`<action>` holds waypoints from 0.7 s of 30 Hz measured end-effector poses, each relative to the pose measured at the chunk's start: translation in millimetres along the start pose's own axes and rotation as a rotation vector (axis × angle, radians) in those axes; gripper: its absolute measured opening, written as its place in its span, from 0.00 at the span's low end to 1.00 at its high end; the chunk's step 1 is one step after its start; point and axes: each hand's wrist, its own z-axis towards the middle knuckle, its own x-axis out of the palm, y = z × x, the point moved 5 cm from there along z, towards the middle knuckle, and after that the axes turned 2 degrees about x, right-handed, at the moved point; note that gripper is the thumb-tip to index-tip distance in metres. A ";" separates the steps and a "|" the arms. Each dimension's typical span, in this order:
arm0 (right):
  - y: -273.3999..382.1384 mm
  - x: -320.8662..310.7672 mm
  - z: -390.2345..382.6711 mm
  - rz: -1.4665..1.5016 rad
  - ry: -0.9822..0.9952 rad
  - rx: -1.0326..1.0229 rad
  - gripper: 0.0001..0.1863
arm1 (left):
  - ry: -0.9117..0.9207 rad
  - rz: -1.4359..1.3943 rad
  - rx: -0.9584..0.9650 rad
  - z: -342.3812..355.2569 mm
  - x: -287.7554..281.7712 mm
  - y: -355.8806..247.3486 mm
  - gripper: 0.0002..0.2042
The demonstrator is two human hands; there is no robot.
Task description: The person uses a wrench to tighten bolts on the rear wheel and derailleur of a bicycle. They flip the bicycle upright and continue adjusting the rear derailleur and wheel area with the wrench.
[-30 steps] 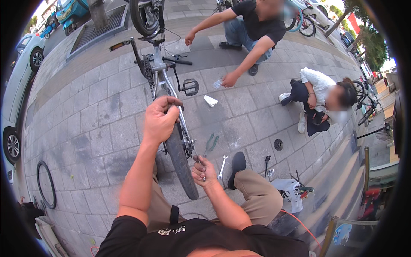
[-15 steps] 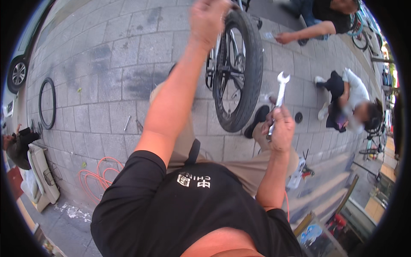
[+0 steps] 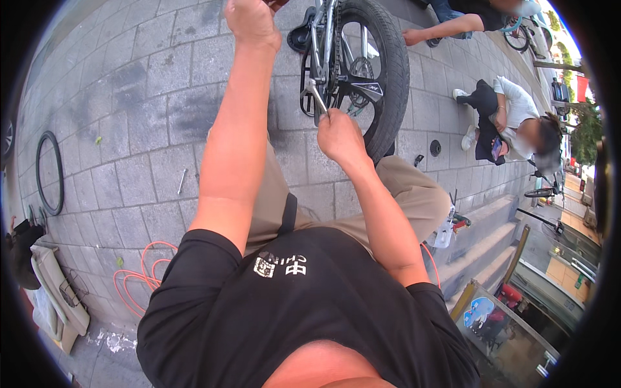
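Observation:
In my right hand [image 3: 341, 137] is a silver open-ended wrench [image 3: 318, 97], its handle wrapped by my fingers. The wrench's upper end lies against the bicycle's silver frame beside the hub; whether it sits on a nut I cannot tell. The bicycle wheel [image 3: 396, 71] has a black tyre and dark spokes, with a chain and sprocket near its middle. My left hand [image 3: 251, 24] is closed by the top edge, left of the bicycle frame [image 3: 318, 39]; what it holds, if anything, is hidden. A black saddle [image 3: 299, 37] rests low behind the frame.
On the paving lie a small wrench [image 3: 182, 181], a loose black tyre [image 3: 48, 173] and an orange hose [image 3: 143, 275]. A crouching person [image 3: 517, 110] is at right, and another person's arm [image 3: 446, 29] reaches in beyond the wheel. Steps [image 3: 482, 226] rise at lower right.
My right hand has brought the wrench up and left from open air to the wheel's hub area. My left hand has moved left, off the top of the wheel. The view has shifted.

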 end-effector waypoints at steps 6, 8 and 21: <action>4.2 -0.3 22.7 -0.164 -0.008 0.098 0.18 | 0.043 -0.027 -0.008 5.5 -9.4 -6.6 0.11; 1.1 3.3 34.1 -0.167 -0.020 0.117 0.16 | 0.031 -0.034 -0.035 3.8 -9.1 -8.1 0.11; -21.0 42.6 54.3 0.157 -0.121 0.367 0.22 | 0.256 0.204 0.098 -33.1 22.0 -10.0 0.13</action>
